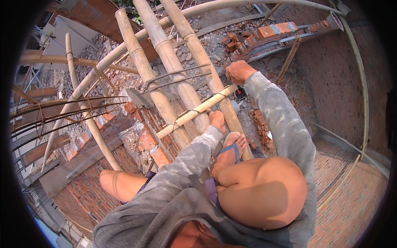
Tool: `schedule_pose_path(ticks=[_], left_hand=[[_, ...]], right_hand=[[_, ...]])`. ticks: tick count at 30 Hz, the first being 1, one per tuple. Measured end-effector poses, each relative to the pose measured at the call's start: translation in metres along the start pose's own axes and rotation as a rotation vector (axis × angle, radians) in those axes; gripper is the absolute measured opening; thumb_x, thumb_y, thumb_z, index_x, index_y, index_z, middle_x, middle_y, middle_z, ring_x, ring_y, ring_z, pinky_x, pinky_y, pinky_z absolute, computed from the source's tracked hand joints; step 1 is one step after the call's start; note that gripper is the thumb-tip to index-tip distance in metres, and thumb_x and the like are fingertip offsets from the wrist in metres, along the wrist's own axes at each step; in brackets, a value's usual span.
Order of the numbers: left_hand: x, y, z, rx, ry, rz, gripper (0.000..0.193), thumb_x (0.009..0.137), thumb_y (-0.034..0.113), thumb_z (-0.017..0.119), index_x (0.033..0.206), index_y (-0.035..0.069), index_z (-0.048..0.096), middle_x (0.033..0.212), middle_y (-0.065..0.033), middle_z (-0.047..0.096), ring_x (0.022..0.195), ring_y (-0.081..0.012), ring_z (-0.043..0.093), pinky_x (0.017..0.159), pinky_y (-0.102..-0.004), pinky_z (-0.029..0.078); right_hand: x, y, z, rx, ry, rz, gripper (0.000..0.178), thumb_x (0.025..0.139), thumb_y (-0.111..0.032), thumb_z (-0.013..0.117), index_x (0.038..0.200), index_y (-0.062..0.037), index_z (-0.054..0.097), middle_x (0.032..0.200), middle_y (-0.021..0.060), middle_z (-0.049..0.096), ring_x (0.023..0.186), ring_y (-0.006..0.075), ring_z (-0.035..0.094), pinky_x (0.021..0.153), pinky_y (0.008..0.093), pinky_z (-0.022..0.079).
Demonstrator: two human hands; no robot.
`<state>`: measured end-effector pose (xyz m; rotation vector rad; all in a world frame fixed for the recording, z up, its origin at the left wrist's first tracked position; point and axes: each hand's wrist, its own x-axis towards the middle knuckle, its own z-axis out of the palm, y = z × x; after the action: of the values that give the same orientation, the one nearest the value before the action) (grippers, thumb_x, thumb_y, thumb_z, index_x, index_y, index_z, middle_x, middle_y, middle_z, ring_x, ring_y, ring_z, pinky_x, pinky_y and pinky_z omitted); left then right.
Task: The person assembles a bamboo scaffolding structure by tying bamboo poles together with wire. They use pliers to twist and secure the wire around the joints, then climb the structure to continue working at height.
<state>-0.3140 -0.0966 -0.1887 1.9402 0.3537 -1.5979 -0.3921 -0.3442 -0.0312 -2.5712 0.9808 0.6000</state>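
Crouching over bamboo poles (pixel 166 53), right hand (pixel 240 72) fisted, contents hidden, left hand (pixel 217 120) beside the bamboo crosspiece (pixel 202 108) lying across them, grip unclear; it could slip if its ties (pixel 175 123) loosen.

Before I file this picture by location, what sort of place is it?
Probably an outdoor construction or demolition site, though which is unclear: bamboo poles are lashed to a bamboo crosspiece like scaffolding, masonry rubble lies below, and an exposed brick wall stands at the right.
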Motion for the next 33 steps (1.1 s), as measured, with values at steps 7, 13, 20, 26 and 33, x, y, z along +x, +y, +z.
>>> schedule_pose_path(ticks=[7, 13, 20, 26, 33], left_hand=[[0.012, 0.016, 0.003, -0.554, -0.27, 0.153, 0.043, 0.105, 0.026, 0.058, 0.144, 0.007, 0.061, 0.137, -0.0113, 0.07, 0.123, -0.0271, 0.068, 0.105, -0.0399, 0.054], [0.009, 0.02, 0.013, -0.41, -0.22, 0.128, 0.041, 0.094, 0.031, 0.071, 0.13, 0.011, 0.076, 0.131, -0.0099, 0.076, 0.124, -0.0273, 0.072, 0.103, -0.0392, 0.059], [-0.012, 0.047, 0.006, 1.763, -0.143, 0.627, 0.044, 0.083, 0.039, 0.083, 0.122, 0.018, 0.085, 0.126, -0.0054, 0.082, 0.125, -0.0259, 0.075, 0.1, -0.0371, 0.062], [-0.045, 0.048, 0.008, 0.531, 0.119, 0.152, 0.036, 0.087, 0.027, 0.081, 0.116, 0.006, 0.084, 0.126, -0.0157, 0.081, 0.115, -0.0302, 0.079, 0.092, -0.0451, 0.064], [0.001, 0.04, -0.004, 0.534, -0.059, 0.388, 0.049, 0.092, 0.017, 0.077, 0.131, -0.011, 0.069, 0.125, -0.0288, 0.076, 0.112, -0.04, 0.077, 0.091, -0.0484, 0.063]], right_hand=[[0.014, -0.008, 0.014, -0.018, 0.029, -0.024, 0.017, 0.082, -0.015, 0.076, 0.097, -0.0123, 0.083, 0.097, 0.0146, 0.081, 0.096, 0.0372, 0.079, 0.083, 0.0498, 0.062], [-0.01, -0.033, -0.008, -0.101, -0.031, -0.001, 0.031, 0.089, -0.025, 0.076, 0.114, -0.0096, 0.083, 0.111, 0.0151, 0.082, 0.11, 0.0377, 0.079, 0.091, 0.0533, 0.062], [-0.049, -0.061, -0.015, 0.024, 0.052, 0.134, 0.026, 0.079, -0.026, 0.087, 0.101, -0.011, 0.083, 0.112, 0.0134, 0.072, 0.11, 0.0377, 0.069, 0.092, 0.0499, 0.058], [-0.046, -0.063, 0.017, 0.352, 0.423, 0.066, 0.02, 0.082, -0.022, 0.081, 0.096, -0.0083, 0.079, 0.104, 0.0143, 0.066, 0.103, 0.0405, 0.061, 0.084, 0.052, 0.053], [-0.102, -0.085, 0.04, 0.348, 0.384, 0.11, 0.015, 0.079, -0.02, 0.078, 0.091, -0.0104, 0.08, 0.1, 0.0099, 0.077, 0.104, 0.0358, 0.069, 0.086, 0.0538, 0.053]])
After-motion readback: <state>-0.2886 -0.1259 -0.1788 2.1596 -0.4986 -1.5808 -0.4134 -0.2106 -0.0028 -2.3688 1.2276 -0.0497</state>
